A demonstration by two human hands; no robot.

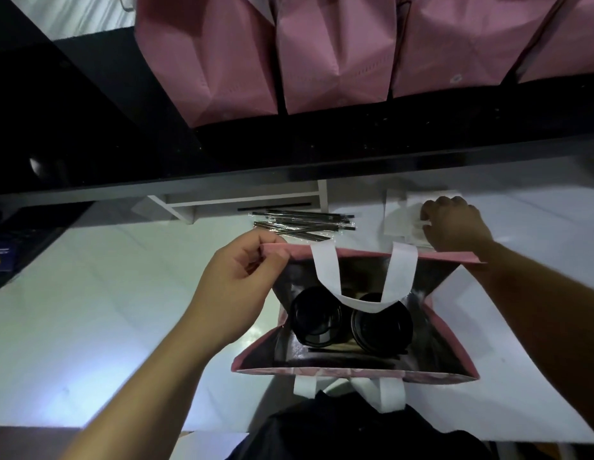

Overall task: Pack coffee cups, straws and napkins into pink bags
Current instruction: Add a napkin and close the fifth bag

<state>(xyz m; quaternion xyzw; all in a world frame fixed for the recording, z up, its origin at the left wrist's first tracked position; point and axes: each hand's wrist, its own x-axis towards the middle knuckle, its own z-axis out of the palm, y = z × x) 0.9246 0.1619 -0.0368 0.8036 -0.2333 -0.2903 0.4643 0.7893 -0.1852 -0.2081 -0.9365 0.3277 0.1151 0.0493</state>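
An open pink bag (pixel 451 346) stands on the white worktop (pixel 123 310) in the lower middle of the frame, its mouth spread wide and its dark lining showing. Two coffee cups with black lids sit side by side at the bottom of it: the left cup (pixel 315 317) and the right cup (pixel 381 323), touching or nearly so. One white handle (pixel 362 283) loops down over the opening and hangs above the cups; the other handle (pixel 381 393) droops outside the near edge, toward the person's dark clothing at the bottom of the frame.

The left hand (pixel 235 290) pinches the far left corner of the bag's rim between thumb and curled fingers, holding that edge up. The right hand (pixel 454 224), in the right centre of the frame just beyond the bag's far right corner, rests on a stack of white napkins (pixel 401 214), with its fingers curled onto the top sheets and gripping them.

A loose pile of black straws in clear wrappers (pixel 302 224) lies on the worktop just beyond the bag's far rim, between the two hands. Above it, across the top of the frame, a row of pink bags (pixel 335 54) stands on a dark raised shelf (pixel 322 141).
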